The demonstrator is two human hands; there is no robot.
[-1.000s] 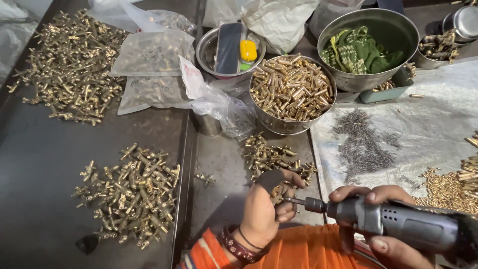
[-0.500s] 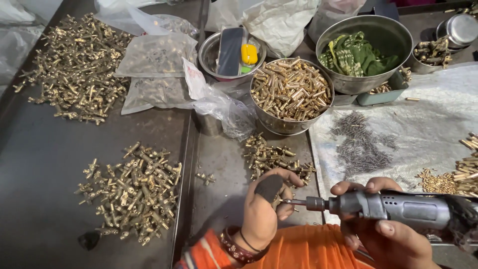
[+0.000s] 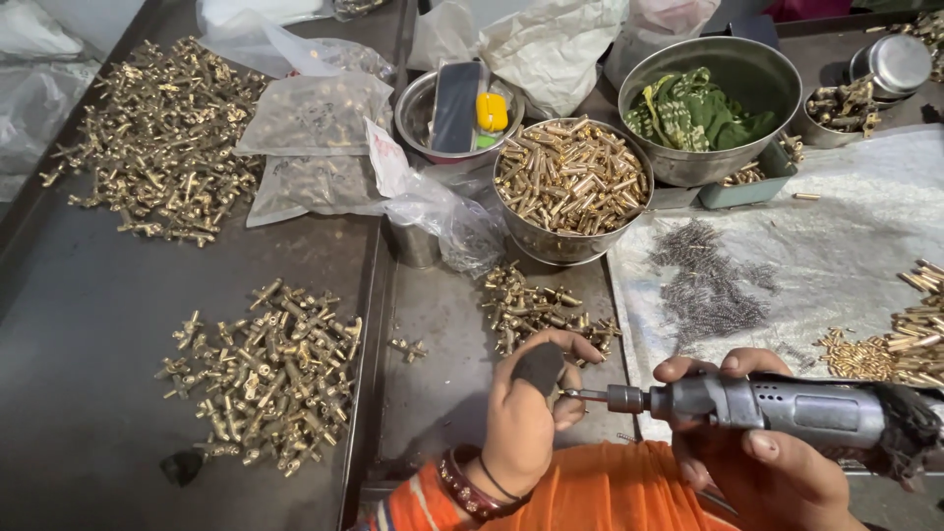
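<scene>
My right hand [image 3: 762,457] grips a grey electric screwdriver [image 3: 787,408] held level, its bit pointing left. My left hand [image 3: 531,408], with a dark pad on the thumb and bangles at the wrist, is closed around a small brass part at the bit's tip; the part itself is mostly hidden by the fingers. Just above my left hand lies a small heap of brass fittings [image 3: 531,305]. Behind that heap stands a steel bowl of brass tubes [image 3: 572,182].
Two bigger piles of brass fittings [image 3: 265,369] [image 3: 162,138] lie on the dark metal table at left. Plastic bags [image 3: 315,118], a bowl with a phone [image 3: 452,113], a bowl of green cloth [image 3: 703,108], dark screws [image 3: 708,280] on a white sheet and brass pins [image 3: 914,329] surround the work spot.
Both hands have shifted slightly up and right in view. The screwdriver now sits more level, and its bit stays at my left hand's fingers.
</scene>
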